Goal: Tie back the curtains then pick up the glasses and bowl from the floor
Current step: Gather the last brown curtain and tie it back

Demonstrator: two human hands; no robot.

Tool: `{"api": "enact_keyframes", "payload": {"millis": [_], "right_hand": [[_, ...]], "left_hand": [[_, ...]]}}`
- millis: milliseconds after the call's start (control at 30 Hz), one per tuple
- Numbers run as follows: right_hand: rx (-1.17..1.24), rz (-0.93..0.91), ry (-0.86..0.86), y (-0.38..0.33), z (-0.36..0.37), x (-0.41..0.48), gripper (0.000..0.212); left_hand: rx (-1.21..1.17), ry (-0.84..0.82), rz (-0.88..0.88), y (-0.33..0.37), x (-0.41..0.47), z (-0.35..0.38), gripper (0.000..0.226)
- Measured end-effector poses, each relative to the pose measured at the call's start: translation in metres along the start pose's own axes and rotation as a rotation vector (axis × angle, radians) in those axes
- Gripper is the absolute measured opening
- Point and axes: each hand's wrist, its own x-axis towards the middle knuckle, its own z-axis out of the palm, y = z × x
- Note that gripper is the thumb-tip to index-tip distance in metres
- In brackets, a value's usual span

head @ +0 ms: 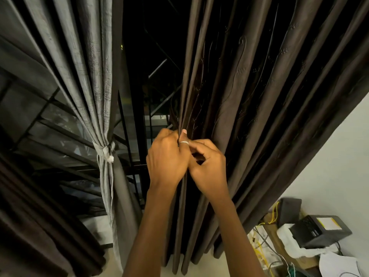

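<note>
A dark brown curtain (259,100) hangs in long folds on the right. My left hand (166,158) grips its left edge, with the thumb on the fabric and a silver ring showing. My right hand (207,166) is curled right beside it, pinching the same folds. On the left, a grey curtain (89,76) is gathered and bound by a pale tie (107,153). No glasses or bowl are in view.
Between the curtains is a dark window with black metal bars (139,136). At the lower right, a black box-like device (319,230), white foam, yellow wires and papers lie by the white wall (339,156). Another dark curtain (30,226) hangs at far left.
</note>
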Motion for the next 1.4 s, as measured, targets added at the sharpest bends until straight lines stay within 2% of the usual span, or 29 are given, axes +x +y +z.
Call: {"api": "enact_keyframes", "payload": {"millis": [33, 133, 200, 267, 300, 367, 433, 467, 533, 667, 767, 900, 1000, 1033, 1167, 1267, 1400], "right_hand": [[-0.043, -0.013, 0.078, -0.001, -0.005, 0.0, 0.026], [-0.262, -0.009, 0.484, -0.003, -0.025, 0.007, 0.032], [-0.292, 0.077, 0.559, -0.003, -0.037, 0.016, 0.052], [-0.236, 0.188, 0.469, 0.0, -0.042, 0.025, 0.064], [-0.198, 0.227, 0.416, 0.003, -0.043, 0.028, 0.061], [-0.175, 0.226, 0.359, 0.013, -0.046, 0.032, 0.036], [-0.176, 0.212, 0.402, 0.027, -0.059, 0.032, 0.01], [-0.166, 0.235, 0.446, 0.033, -0.068, 0.033, 0.007], [-0.184, 0.281, 0.511, 0.041, -0.089, 0.034, 0.01], [-0.277, 0.274, 0.513, 0.046, -0.11, 0.031, 0.013], [-0.255, 0.263, 0.526, 0.044, -0.105, 0.019, 0.015], [-0.209, 0.185, 0.408, 0.03, -0.08, -0.002, 0.007], [-0.163, 0.086, 0.312, 0.011, -0.047, -0.013, 0.025], [-0.148, 0.079, 0.288, 0.006, -0.038, -0.014, 0.028], [-0.033, 0.115, 0.239, 0.002, -0.02, -0.013, 0.011], [0.023, 0.118, 0.213, 0.005, -0.023, -0.013, 0.011], [0.069, 0.12, 0.204, 0.012, -0.037, -0.017, 0.016]], "left_hand": [[-0.002, 0.005, -0.007, -0.002, 0.001, -0.001, 0.039], [-0.019, 0.022, -0.016, -0.006, 0.002, -0.003, 0.047], [-0.028, 0.021, -0.016, -0.009, 0.003, -0.004, 0.049], [-0.035, 0.013, -0.009, -0.01, 0.003, -0.006, 0.049], [-0.039, 0.008, -0.008, -0.01, 0.004, -0.006, 0.049], [-0.037, 0.008, -0.015, -0.012, 0.006, -0.006, 0.049], [-0.035, 0.033, -0.021, -0.02, 0.009, -0.009, 0.05], [-0.036, 0.05, -0.025, -0.025, 0.012, -0.012, 0.051], [-0.017, 0.065, -0.04, -0.034, 0.02, -0.02, 0.052], [0.034, 0.021, -0.037, -0.036, 0.025, -0.024, 0.052], [0.005, 0.016, -0.021, -0.029, 0.019, -0.019, 0.051], [-0.011, -0.031, 0.029, -0.018, 0.005, -0.009, 0.044], [-0.002, -0.086, 0.074, 0.004, -0.009, 0.003, 0.04], [-0.007, -0.108, 0.085, 0.01, -0.012, 0.006, 0.042], [-0.148, -0.164, 0.076, 0.018, -0.018, 0.016, 0.047], [-0.212, -0.168, 0.041, 0.018, -0.019, 0.018, 0.05], [-0.078, -0.157, 0.042, 0.041, -0.031, 0.018, 0.068]]}}
